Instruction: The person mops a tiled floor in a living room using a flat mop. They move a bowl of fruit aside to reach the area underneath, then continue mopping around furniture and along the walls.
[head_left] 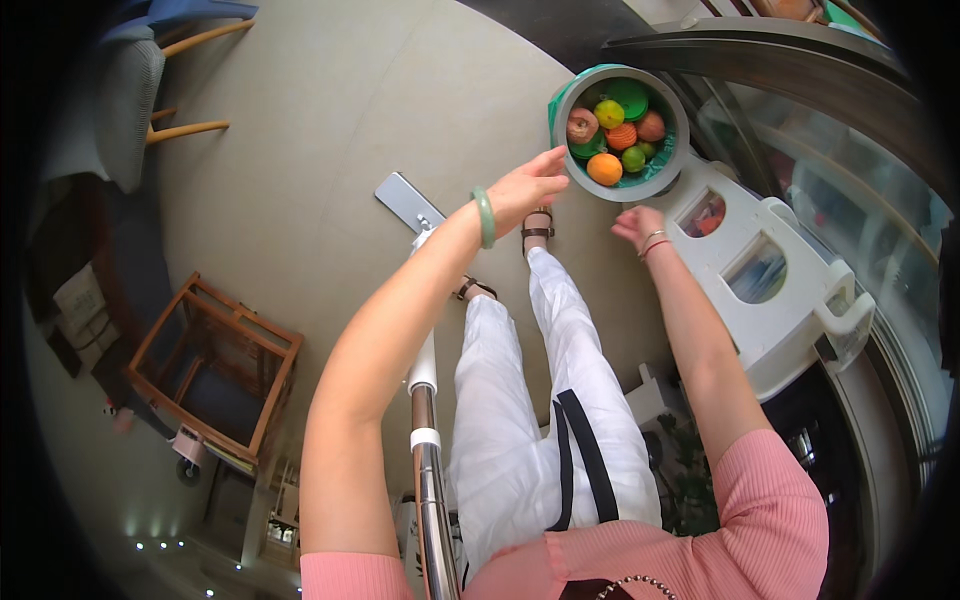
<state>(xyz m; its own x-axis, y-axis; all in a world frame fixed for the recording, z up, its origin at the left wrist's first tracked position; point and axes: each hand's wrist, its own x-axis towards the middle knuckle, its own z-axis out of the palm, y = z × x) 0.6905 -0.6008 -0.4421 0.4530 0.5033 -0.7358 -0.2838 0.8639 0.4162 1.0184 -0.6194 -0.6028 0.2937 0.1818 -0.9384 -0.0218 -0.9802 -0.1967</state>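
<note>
My left hand (530, 186) reaches out beside the near left side of a round grey bin (671, 186), its fingers stretched and nothing seen in them. Below the bin's near right rim, my right hand (640, 225) has its fingers curled together; whether they hold something is hidden. A green bag (557, 112) lines the bin. Inside lie several fruits, among them an orange (604, 169), a yellow-green fruit (608, 114) and a green lime-like one (633, 158), with a green round piece (628, 97) at the back. A flat mop (424, 370) stands upright under my left forearm, held by neither hand.
To the right, a white plastic unit (745, 330) with cut-out openings stands beside the glass door (800, 165). The mop's flat grey head (408, 200) rests on the floor. A wooden-framed cart (215, 365) and a grey chair (125, 100) are on the left.
</note>
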